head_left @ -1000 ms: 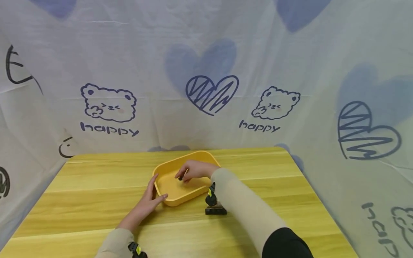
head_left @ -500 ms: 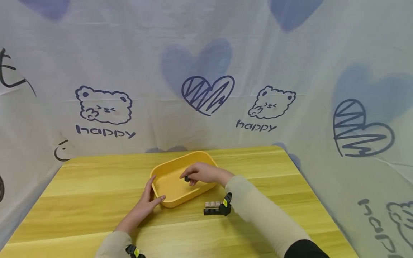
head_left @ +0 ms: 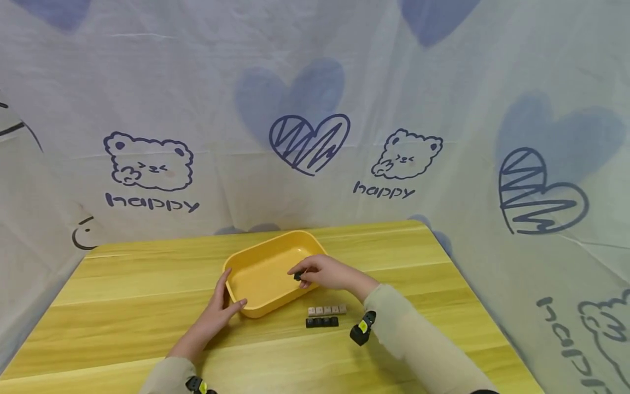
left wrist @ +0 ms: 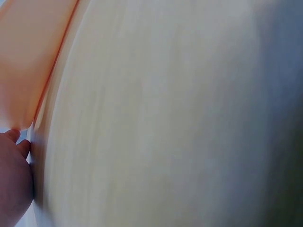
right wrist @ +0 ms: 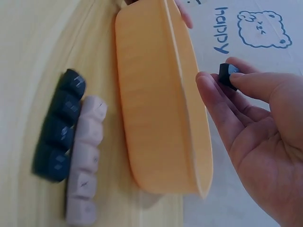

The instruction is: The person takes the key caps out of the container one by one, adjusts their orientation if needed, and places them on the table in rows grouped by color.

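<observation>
A black keycap (head_left: 297,276) is pinched between the thumb and fingers of my right hand (head_left: 327,272), over the right part of the yellow tray (head_left: 263,311). The right wrist view shows the keycap (right wrist: 228,75) at the fingertips, beyond the tray's wall (right wrist: 151,104). My left hand (head_left: 213,313) rests at the tray's left end, fingers spread along that side and thumb at the near rim. Only part of the left hand (left wrist: 14,175) shows in the left wrist view, beside the tray's wall (left wrist: 31,56). No other keycap shows inside the tray.
In front of the tray, a row of several white keycaps (head_left: 327,310) lies on the wooden table (head_left: 138,306), just behind a row of several black keycaps (head_left: 322,322). A printed cloth (head_left: 221,109) hangs behind the table.
My right hand has drawn back rightward and toward me from mid-tray, still pinching the black keycap. Its sleeve no longer covers the keycap rows. The left hand stays at the tray.
</observation>
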`<state>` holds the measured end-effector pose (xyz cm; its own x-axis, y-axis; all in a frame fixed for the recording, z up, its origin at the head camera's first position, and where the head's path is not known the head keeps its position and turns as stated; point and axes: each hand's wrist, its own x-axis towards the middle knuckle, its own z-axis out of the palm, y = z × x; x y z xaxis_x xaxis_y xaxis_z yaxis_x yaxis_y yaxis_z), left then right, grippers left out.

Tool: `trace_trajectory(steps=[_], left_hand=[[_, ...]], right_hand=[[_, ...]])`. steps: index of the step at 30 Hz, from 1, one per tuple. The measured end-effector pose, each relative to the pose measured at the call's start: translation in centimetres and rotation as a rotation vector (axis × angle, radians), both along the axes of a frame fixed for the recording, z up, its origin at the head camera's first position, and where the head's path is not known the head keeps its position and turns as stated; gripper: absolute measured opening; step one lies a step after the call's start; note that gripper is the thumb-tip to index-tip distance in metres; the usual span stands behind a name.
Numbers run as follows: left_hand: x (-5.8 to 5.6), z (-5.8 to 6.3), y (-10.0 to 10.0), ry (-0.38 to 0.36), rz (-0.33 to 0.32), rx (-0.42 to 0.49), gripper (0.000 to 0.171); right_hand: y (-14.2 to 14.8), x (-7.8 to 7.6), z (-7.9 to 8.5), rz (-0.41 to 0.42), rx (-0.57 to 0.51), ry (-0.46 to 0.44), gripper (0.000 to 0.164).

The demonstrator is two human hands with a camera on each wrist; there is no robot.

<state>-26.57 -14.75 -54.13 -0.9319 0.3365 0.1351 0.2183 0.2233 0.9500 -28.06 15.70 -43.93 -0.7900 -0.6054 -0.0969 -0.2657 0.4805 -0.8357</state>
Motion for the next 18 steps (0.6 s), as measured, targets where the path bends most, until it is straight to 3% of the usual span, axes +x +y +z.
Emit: trace_trajectory(steps=[18], left_hand=[[0.0,0.0,0.0,0.011,-0.018,0.010,0.090]], right_hand=[[5.2,3.3,-2.5,-0.121,-0.004,0.035,0.027]])
